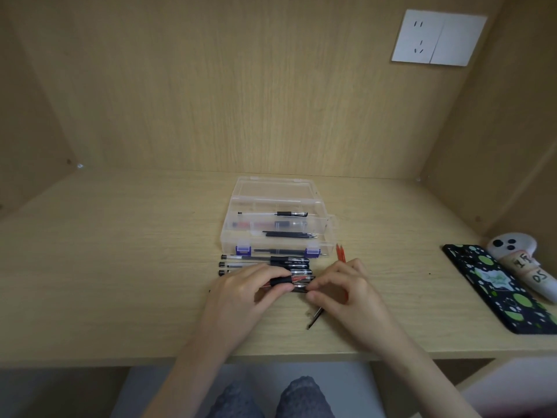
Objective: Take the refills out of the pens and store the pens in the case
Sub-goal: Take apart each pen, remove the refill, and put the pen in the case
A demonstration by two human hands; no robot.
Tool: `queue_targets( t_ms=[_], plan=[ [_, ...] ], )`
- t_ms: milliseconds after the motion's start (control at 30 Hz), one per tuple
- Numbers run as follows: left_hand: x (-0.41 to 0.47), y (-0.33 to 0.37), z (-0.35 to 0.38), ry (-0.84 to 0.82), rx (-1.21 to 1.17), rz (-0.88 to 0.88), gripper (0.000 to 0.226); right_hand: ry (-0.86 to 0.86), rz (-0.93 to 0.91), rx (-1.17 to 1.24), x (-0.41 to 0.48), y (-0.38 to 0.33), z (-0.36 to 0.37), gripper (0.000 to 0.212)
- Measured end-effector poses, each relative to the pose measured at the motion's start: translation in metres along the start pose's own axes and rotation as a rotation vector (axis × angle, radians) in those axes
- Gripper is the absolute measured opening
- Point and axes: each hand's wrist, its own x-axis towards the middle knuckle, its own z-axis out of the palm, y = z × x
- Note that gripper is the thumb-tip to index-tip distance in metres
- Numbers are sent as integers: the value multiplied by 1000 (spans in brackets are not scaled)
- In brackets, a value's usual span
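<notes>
- The step in hand looks like opening a pen: the left hand [241, 289] is closed around the black grip section of a clear-barrelled gel pen [289, 282] with a red refill showing inside, held just above the desk [120, 267].
- The right hand [340, 289] pinches the pen's tip end between thumb and forefinger, the other fingers curled loosely; a red refill [341, 253] sticks out from behind this hand, and whether the hand holds it or it simply lies on the desk cannot be told.
- Three more assembled pens [265, 262] lie side by side on the desk between the hands and the case, awaiting the same treatment.
- The clear plastic case [277, 224] sits open just beyond them, purple latches towards the person; it already holds pens and a bundle of black refills [289, 235].
- A loose dark refill [315, 319] lies on the desk under the right wrist.
- Next, judging by the grips, the tip needs unscrewing with the barrel held steady, then the red refill drawn straight out and the pen closed up for the case.
- A phone [497, 288] and a white controller [518, 263] lie well apart to the right, out of the way.
</notes>
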Motion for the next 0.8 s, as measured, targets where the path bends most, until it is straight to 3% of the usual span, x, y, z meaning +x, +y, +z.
queue_targets(
  t_ms=[167, 367, 567, 800],
  plan=[
    [0, 1, -1, 2, -8, 4, 30, 75, 102, 218, -4, -4, -6, 10],
    [1, 1, -2, -6, -20, 15, 29, 45, 195, 576, 0, -18, 0, 23],
    [1, 2, -2, 4, -57, 6, 29, 48, 244, 666, 2, -24, 7, 20],
    [0, 0, -1, 46, -61, -19, 30, 292, 360, 993, 9, -11, -33, 14]
  ],
)
